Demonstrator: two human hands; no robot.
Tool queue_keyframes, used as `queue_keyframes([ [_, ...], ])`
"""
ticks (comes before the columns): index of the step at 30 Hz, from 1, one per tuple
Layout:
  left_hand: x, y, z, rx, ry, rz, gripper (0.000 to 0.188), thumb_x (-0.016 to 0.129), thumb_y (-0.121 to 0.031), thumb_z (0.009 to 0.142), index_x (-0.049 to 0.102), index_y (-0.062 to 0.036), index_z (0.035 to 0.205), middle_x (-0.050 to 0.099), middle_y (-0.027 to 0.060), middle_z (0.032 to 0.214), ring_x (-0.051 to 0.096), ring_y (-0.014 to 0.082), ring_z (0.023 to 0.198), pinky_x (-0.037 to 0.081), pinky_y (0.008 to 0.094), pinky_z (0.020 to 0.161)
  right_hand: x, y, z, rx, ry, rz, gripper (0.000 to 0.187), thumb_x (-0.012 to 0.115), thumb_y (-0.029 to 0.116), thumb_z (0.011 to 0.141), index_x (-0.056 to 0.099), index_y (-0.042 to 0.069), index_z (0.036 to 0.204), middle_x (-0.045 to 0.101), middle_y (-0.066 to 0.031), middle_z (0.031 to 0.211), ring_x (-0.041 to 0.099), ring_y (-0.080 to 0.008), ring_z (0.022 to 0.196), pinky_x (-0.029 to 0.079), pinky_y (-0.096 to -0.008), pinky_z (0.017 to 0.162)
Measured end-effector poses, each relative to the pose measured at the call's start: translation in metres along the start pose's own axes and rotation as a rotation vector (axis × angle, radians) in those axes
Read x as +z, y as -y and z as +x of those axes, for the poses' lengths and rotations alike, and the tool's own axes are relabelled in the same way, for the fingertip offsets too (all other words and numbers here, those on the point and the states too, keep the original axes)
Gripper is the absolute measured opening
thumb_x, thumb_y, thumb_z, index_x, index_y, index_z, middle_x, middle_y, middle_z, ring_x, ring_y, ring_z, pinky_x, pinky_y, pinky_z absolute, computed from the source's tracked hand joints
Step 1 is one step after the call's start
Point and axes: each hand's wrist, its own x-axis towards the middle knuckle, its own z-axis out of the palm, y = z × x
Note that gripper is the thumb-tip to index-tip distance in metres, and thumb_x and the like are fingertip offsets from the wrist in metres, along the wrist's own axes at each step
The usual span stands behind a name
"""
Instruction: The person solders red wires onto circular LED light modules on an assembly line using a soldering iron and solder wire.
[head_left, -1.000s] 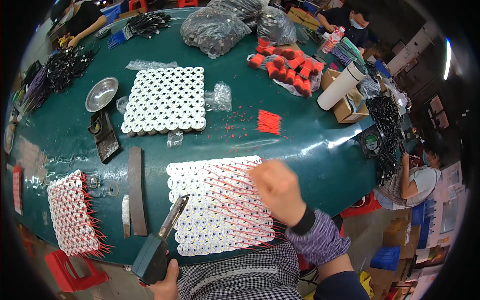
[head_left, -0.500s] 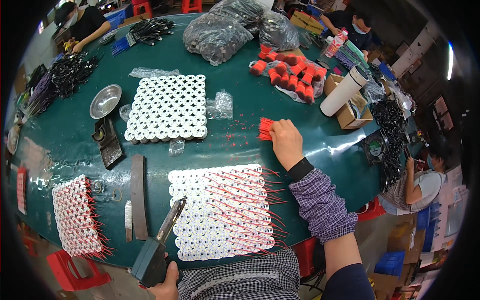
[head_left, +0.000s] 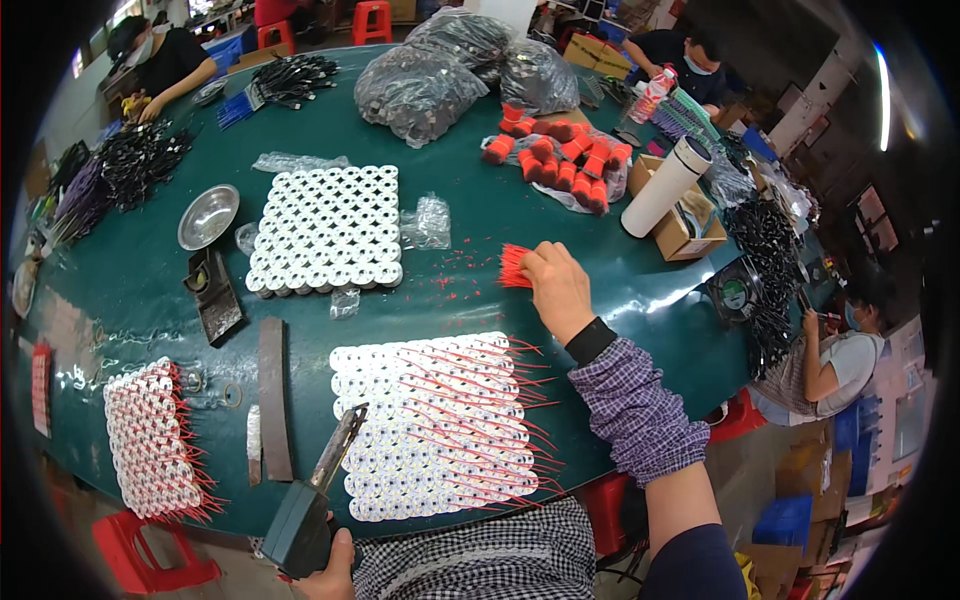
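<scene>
My left hand (head_left: 334, 572), at the lower edge, is wrapped round the handle of a dark green soldering gun (head_left: 302, 525). The gun's tip rests over or on the left part of a panel of white round circuit boards (head_left: 375, 470). Thin red wires (head_left: 470, 420) lie across the panel's right part and stick out past its edge. Farther off, my right hand (head_left: 558, 290) is closed with its fingertips at a bundle of short red wires (head_left: 514, 267) on the table. Whether it pinches a single wire or several is hidden by the fingers.
A block of white round parts (head_left: 325, 225) stands mid-table, near a metal bowl (head_left: 209, 217). A second wired panel (head_left: 155, 440) lies left of a dark flat bar (head_left: 273, 400). Red bundles (head_left: 575, 160), a white flask (head_left: 665, 188) and grey bags (head_left: 420, 90) sit farther back. Co-workers sit around the table.
The whole view has shifted slightly, with the far part of the table now a little farther left. Both hands keep about the same places, the right one at the red wires.
</scene>
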Motion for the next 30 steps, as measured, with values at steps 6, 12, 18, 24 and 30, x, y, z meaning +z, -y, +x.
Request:
queue_keyframes([
  [6,-0.008,0.013,-0.005,-0.033,-0.091,-0.128,0.052,0.069,0.013,0.078,0.056,0.003,0.128,0.065,0.0152,0.111,0.058,0.0136,0.06,0.045,0.026,0.046,-0.048,0.026,0.012,-0.198,0.167,-0.279,0.007,0.067,0.006,0.076,0.068,0.011,0.081,0.061,-0.0042,0.083,0.061,-0.0225,0.086,0.042,-0.037,0.071],
  [12,-0.007,0.008,-0.006,0.024,0.009,-0.013,0.038,0.076,0.002,0.088,0.065,0.0029,0.124,0.069,0.0054,0.104,0.057,0.008,0.073,0.047,0.0232,0.062,-0.053,0.067,0.014,-0.281,0.529,-0.566,0.008,0.068,0.016,0.081,0.076,0.015,0.079,0.068,-0.0043,0.085,0.064,-0.0227,0.089,0.041,-0.0408,0.076],
  [18,-0.007,-0.007,-0.011,0.175,0.001,0.021,0.04,0.076,0.003,0.088,0.064,0.0025,0.126,0.069,0.0047,0.104,0.06,0.0091,0.076,0.049,0.0246,0.064,-0.038,0.076,0.01,-0.334,0.629,-0.565,0.008,0.069,0.016,0.081,0.077,0.015,0.082,0.067,-0.0047,0.086,0.063,-0.0248,0.09,0.041,-0.0412,0.078],
  [24,-0.016,0.004,-0.02,-0.09,-0.073,-0.204,0.045,0.073,0.008,0.083,0.06,0.0031,0.126,0.066,0.0096,0.101,0.058,0.0122,0.063,0.046,0.0258,0.053,-0.036,0.072,-0.003,-0.325,0.516,-0.46,0.007,0.069,0.017,0.079,0.075,0.015,0.078,0.066,-0.0055,0.085,0.063,-0.0248,0.09,0.043,-0.0411,0.078],
  [30,-0.006,-0.029,-0.021,-0.191,-0.129,-0.289,0.057,0.069,0.014,0.076,0.053,0.0039,0.13,0.067,0.0171,0.107,0.056,0.0143,0.056,0.045,0.0265,0.044,-0.065,0.091,-0.019,-0.24,0.204,-0.114,0.004,0.065,0.007,0.078,0.069,0.008,0.08,0.063,-0.0084,0.081,0.062,-0.0261,0.082,0.047,-0.0384,0.069],
])
